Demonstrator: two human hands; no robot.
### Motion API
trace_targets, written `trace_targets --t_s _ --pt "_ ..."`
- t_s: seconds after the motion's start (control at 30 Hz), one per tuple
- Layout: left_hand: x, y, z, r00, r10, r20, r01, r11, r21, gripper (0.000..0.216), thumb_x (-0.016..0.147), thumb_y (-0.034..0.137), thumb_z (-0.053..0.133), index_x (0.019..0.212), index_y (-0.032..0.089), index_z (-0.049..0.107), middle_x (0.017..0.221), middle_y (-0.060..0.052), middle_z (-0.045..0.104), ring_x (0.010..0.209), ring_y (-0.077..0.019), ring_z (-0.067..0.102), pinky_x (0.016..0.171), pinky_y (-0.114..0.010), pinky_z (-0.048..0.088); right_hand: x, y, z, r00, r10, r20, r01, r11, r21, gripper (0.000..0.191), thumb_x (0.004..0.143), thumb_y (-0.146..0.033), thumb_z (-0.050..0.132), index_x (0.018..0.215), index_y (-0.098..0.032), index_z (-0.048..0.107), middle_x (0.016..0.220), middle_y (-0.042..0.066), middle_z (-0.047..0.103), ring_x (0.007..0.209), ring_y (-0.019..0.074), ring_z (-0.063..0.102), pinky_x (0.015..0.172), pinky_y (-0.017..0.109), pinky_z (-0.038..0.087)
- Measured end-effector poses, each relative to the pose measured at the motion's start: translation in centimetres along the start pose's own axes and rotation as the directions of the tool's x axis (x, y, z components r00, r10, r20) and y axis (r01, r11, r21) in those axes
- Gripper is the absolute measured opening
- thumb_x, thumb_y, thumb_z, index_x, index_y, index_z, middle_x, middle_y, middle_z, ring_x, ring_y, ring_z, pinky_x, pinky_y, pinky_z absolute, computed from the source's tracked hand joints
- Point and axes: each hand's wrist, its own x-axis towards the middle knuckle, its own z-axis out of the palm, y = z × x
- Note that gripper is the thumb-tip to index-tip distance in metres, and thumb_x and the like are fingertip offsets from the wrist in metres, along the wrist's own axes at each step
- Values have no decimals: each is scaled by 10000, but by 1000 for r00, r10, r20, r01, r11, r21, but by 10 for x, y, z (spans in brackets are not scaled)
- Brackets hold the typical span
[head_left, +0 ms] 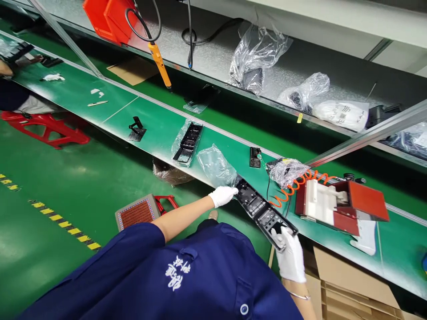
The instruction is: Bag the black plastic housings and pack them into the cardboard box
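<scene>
A long black plastic housing (255, 203) with ribs and compartments slants across the front edge of the green workbench. My left hand (224, 196), in a white glove, is closed at its upper left end. A clear plastic bag (216, 165) lies against that same end; whether my left fingers also pinch the bag I cannot tell. My right hand (289, 257), gloved too, grips the lower right end of the housing, with the thumb over its inner side. Farther left, a similar black part (189, 141) rests on a clear bag on the bench.
A red-and-white fixture (336, 204) stands right, beside an orange coiled hose (293, 189) and a bubble-wrapped item (287, 172). A small black part (255, 157) lies behind the housing. An orange electric screwdriver (160, 66) hangs from above. Cardboard (356, 275) sits below; another person's sleeve (11, 95) shows left.
</scene>
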Motion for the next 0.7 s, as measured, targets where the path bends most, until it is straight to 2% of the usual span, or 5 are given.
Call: trace_targets --t_s 0.1,0.2,0.33,0.53,0.7 --pt "2 -3 0 998 -7 -57 8 1000 15 334 1005 183 445 1245 179 677 1047 -121 753 930 -230 722 835 -327 549 -4 8 10 998 26 49 -26 1000 -12 644 483 -456 937 841 -206 464 568 -110 469 509 36 466 862 294 648" --pt "10 -17 -6 996 2 -88 1 999 37 327 998 164 443 1210 152 692 1010 -135 749 903 -239 715 819 -337 544 -5 3 10 1000 17 22 -17 1000 -18 698 431 -485 959 832 -204 461 540 -117 456 497 29 453 843 261 645" --pt "13 -31 -7 994 65 -91 -58 996 73 310 980 143 448 1122 137 723 935 -127 742 842 -231 700 785 -331 537 -2 -7 5 1000 -8 11 8 999 -32 696 440 -486 966 815 -194 457 525 -119 448 484 14 433 842 236 638" --pt "4 -24 7 959 284 -18 -282 955 89 244 911 145 571 1075 173 750 850 -82 735 793 -203 686 696 -275 513 5 2 12 1000 26 -4 -26 1000 15 669 466 -442 945 848 -205 450 528 -137 407 477 21 447 830 268 644" --pt "3 -18 8 937 349 -26 -346 934 89 297 949 108 495 1104 119 747 918 -110 749 817 -193 689 699 -267 501 12 23 30 998 41 38 -41 999 9 634 506 -430 923 834 -210 427 545 -126 430 483 24 447 820 256 633"
